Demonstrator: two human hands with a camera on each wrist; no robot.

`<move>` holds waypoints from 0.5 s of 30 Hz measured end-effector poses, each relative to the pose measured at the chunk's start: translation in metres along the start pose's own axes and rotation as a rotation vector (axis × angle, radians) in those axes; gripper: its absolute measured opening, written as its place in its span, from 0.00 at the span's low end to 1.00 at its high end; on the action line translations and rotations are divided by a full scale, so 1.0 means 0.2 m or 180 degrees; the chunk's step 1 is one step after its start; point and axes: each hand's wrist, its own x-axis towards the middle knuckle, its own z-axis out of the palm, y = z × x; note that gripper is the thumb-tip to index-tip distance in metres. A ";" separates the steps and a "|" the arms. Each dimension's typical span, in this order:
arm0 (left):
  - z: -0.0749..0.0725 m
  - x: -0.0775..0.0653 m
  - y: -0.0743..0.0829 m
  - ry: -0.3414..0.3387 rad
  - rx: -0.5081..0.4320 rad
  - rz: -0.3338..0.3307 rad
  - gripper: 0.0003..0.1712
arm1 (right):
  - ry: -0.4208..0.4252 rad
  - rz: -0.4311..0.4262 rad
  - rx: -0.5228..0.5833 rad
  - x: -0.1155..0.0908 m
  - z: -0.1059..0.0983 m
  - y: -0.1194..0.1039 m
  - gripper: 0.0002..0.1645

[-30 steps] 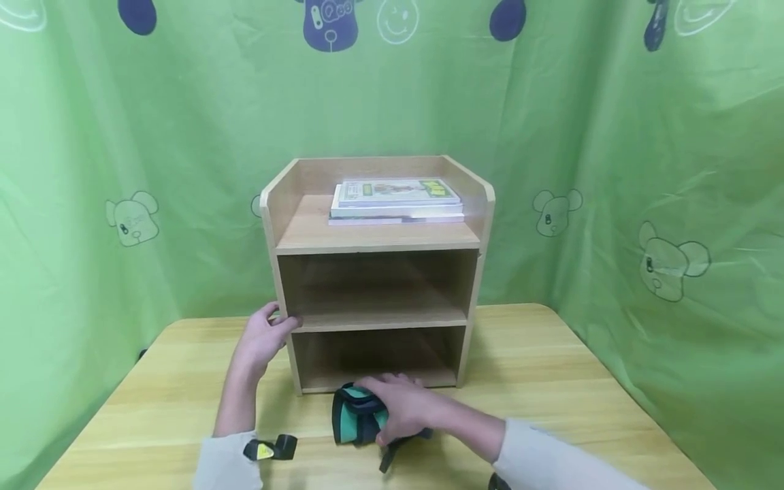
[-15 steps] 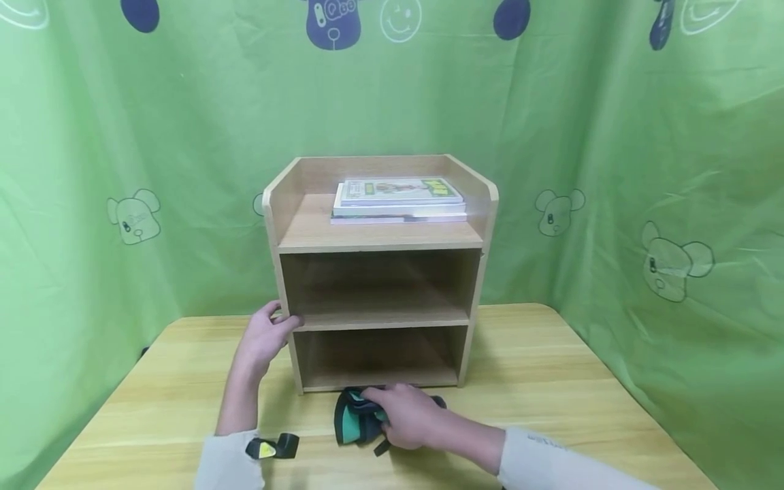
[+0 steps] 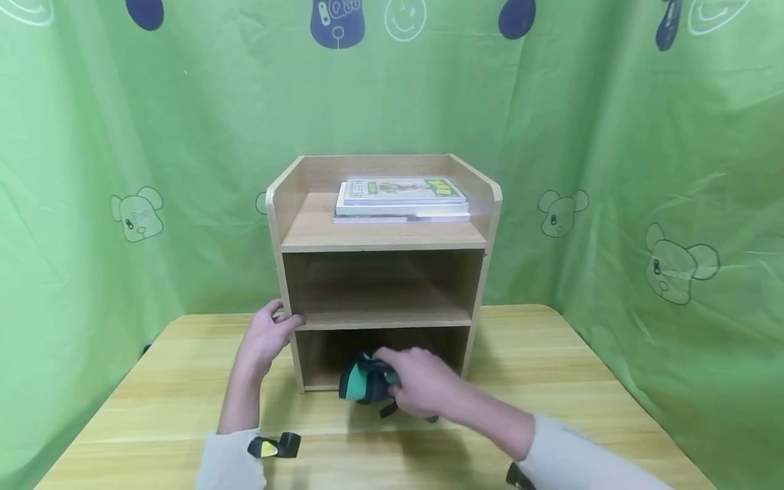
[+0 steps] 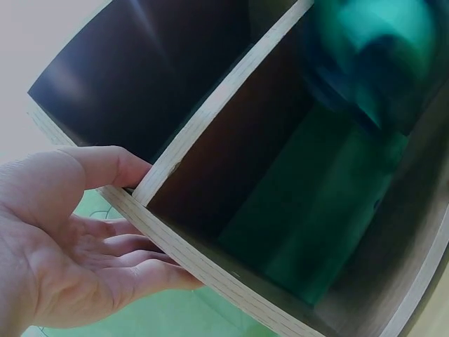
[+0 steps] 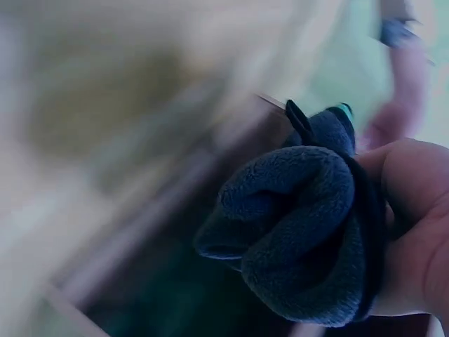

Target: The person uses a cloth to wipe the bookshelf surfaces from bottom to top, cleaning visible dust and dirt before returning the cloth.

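In the head view, my right hand (image 3: 425, 383) grips a folded bundle of green and dark fabric (image 3: 357, 383) with a black strap hanging from it. The bundle is lifted in front of the lower compartment of a wooden shelf unit (image 3: 382, 246). Seen from the right wrist, the bundle (image 5: 298, 232) shows a dark blue fleecy inside, rolled into folds; its exact kind is unclear. My left hand (image 3: 265, 338) holds the unit's left side panel. In the left wrist view, the thumb of that hand (image 4: 63, 232) lies inside by the middle board, its fingers outside the panel.
A small stack of books (image 3: 401, 199) lies on the unit's top board. The unit stands on a light wooden table (image 3: 159, 401), with green patterned curtain (image 3: 208, 136) behind and on both sides.
My right hand has closed more tightly on the fabric bundle and raised it from the table towards the lower compartment. The left hand stays on the side panel.
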 end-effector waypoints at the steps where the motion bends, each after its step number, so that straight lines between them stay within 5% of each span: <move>1: 0.00 0.00 0.00 -0.0008 -0.0001 -0.0008 0.46 | 0.0014 0.0037 0.0062 -0.01 -0.07 -0.02 0.31; 7: 0.00 0.00 0.00 -0.0032 -0.0020 -0.0011 0.46 | 0.0487 0.0073 0.0336 -0.07 -0.51 -0.13 0.32; 15: 0.00 0.00 0.00 -0.0034 0.0019 0.0005 0.45 | 0.2109 0.0030 0.0106 -0.10 -0.97 -0.14 0.29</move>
